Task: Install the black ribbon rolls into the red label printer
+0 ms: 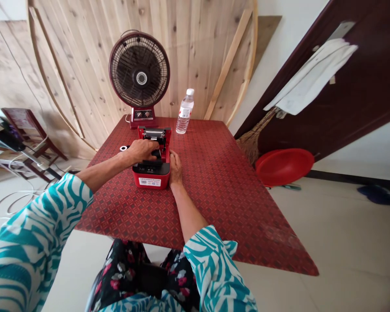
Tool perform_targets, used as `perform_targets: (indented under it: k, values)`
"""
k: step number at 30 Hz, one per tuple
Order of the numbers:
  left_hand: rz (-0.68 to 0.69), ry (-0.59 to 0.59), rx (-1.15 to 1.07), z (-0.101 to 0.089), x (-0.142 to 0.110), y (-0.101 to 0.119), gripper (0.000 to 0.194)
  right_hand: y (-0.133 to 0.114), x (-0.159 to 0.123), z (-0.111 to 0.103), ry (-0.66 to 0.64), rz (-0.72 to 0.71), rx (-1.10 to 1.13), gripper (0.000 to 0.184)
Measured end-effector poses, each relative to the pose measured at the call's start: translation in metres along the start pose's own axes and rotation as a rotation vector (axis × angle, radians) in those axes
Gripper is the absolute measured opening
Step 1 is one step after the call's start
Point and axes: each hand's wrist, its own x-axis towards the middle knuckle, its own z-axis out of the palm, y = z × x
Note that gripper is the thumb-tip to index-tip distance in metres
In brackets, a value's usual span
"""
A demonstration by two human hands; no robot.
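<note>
On the table stands a small red and black receipt printer point(151, 180), its lid point(154, 133) raised at the back. A white label with print is stuck on its front. From the left, my left hand point(144, 150) reaches over into the printer's opened compartment. Its thumb and fingers point down inside, and their tips and anything between them are hidden. Against the printer's right side rests my right hand point(175, 168), with its fingers curled along the edge toward the back. Left of the printer, partly behind my left wrist, lies a small white paper roll point(123, 148).
A dark red electric fan point(139, 71) and a clear water bottle point(185, 112) stand at the back of the red patterned table point(214, 186). Right of it are a red basin point(284, 167), a broom point(251, 138) and a hanging white cloth point(312, 78). A wooden chair point(28, 134) is at left.
</note>
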Motion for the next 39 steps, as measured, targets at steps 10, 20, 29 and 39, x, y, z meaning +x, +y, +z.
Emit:
perform_targets:
  k: [10,20,29,39]
  values:
    - [0.018,0.369,-0.790,-0.029,-0.082,-0.057,0.053,-0.001,-0.001,0.001,0.031,-0.007,0.006,0.046]
    - [-0.233,0.362,-0.419,0.027,-0.124,-0.110,0.035,0.005,-0.002,-0.005,0.028,0.014,0.015,0.044]
    - [-0.229,0.300,-0.244,0.028,-0.106,-0.113,0.029,0.008,-0.002,-0.006,0.030,0.023,0.005,0.044]
    - [-0.297,0.451,-0.555,0.018,-0.070,-0.147,0.047,0.008,-0.002,-0.006,0.028,0.022,0.005,0.044]
